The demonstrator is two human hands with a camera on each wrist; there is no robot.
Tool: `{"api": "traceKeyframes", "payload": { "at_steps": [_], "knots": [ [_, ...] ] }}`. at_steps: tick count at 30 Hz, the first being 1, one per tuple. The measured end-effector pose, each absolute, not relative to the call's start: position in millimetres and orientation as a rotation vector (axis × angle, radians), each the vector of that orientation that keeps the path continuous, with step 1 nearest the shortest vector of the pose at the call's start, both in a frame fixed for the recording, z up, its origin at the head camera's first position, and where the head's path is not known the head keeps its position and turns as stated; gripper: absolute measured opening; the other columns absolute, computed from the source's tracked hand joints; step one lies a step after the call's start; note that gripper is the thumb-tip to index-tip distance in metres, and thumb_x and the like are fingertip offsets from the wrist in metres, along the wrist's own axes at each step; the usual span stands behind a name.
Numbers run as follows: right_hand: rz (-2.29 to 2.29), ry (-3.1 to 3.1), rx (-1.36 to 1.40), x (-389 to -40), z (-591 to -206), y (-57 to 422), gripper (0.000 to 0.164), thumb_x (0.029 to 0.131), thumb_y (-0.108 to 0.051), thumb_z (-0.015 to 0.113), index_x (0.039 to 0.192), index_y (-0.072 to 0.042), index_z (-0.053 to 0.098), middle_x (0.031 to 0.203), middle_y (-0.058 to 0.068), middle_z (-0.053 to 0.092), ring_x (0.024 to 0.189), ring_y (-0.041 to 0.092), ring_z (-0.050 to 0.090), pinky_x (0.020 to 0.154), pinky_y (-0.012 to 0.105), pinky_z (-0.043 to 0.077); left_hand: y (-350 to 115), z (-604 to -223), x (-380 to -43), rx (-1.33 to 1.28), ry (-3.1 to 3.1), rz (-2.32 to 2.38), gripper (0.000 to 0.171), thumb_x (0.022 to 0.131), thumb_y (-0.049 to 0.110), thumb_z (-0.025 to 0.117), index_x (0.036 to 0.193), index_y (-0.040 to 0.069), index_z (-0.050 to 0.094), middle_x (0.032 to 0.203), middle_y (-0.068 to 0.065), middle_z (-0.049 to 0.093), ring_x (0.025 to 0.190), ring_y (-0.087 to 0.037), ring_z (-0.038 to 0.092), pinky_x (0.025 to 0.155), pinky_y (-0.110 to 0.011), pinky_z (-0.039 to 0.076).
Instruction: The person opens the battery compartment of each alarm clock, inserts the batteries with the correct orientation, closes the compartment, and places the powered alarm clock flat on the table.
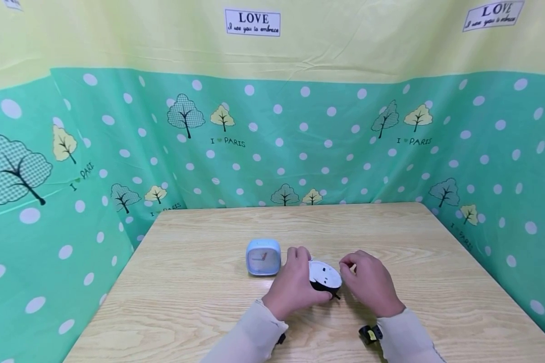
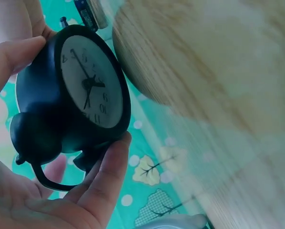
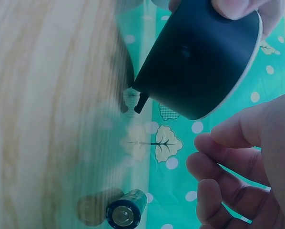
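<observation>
My left hand (image 1: pixel 295 282) grips a black twin-bell alarm clock (image 2: pixel 42 100), tilted above the table with its white back (image 1: pixel 325 274) turned up. The left wrist view shows its dial, the two bells and the handle, with fingers and thumb around the casing. A short dark leg sticks out at its lower edge. Just right of the clock is my right hand (image 1: pixel 372 282), its fingers (image 3: pixel 233 152) loosely bent and apart from the clock. Nothing shows between them. A dark battery (image 3: pixel 126 210) rests on the table near the right hand; in the head view it is hidden.
Left of my left hand stands a light blue square clock (image 1: pixel 263 243), facing me. Everything rests on a wooden table (image 1: pixel 186 282). A green and yellow patterned cloth (image 1: pixel 295 131) hangs behind it and along both sides.
</observation>
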State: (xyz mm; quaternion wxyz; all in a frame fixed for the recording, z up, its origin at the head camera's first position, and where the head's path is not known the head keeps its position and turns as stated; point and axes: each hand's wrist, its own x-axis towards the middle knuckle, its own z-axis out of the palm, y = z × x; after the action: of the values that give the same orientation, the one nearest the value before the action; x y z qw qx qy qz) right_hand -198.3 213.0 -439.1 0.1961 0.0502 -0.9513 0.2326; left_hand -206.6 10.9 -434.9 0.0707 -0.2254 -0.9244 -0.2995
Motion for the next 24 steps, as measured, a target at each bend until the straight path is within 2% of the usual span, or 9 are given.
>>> {"api": "traceKeyframes", "payload": {
  "at_steps": [5, 11, 24],
  "knots": [
    [0.652, -2.661, 0.151, -198.0, -438.9, 213.6, 0.014, 0.086, -0.025, 0.060, 0.084, -0.020, 0.073, 0.081, -0.012, 0.060, 0.062, 0.006, 0.049, 0.059, 0.028, 0.043, 9.7, -435.1, -205.3, -0.656, -2.813, -0.871, 0.094, 0.052, 0.057, 0.084, 0.123, 0.011, 0.041, 0.105, -0.003, 0.037, 0.071, -0.010, 0.049, 0.064, -0.020, 0.046],
    [0.640, -2.658, 0.165, -197.9, -439.3, 213.8, 0.014, 0.087, -0.025, 0.060, 0.085, -0.020, 0.073, 0.081, -0.011, 0.060, 0.064, 0.006, 0.049, 0.059, 0.027, 0.043, 8.7, -434.9, -203.2, -0.636, -2.858, -0.839, 0.104, 0.049, 0.061, 0.085, 0.127, 0.009, 0.042, 0.104, -0.005, 0.038, 0.068, -0.011, 0.048, 0.064, -0.021, 0.046],
    [0.632, -2.649, 0.163, -198.6, -441.1, 213.5, 0.014, 0.087, -0.025, 0.060, 0.085, -0.020, 0.073, 0.082, -0.011, 0.061, 0.064, 0.006, 0.050, 0.058, 0.027, 0.043, 7.9, -440.4, -205.3, -0.602, -2.918, -0.780, 0.100, 0.045, 0.065, 0.085, 0.119, 0.007, 0.050, 0.103, -0.007, 0.038, 0.059, -0.012, 0.047, 0.055, -0.023, 0.043]
  ]
}}
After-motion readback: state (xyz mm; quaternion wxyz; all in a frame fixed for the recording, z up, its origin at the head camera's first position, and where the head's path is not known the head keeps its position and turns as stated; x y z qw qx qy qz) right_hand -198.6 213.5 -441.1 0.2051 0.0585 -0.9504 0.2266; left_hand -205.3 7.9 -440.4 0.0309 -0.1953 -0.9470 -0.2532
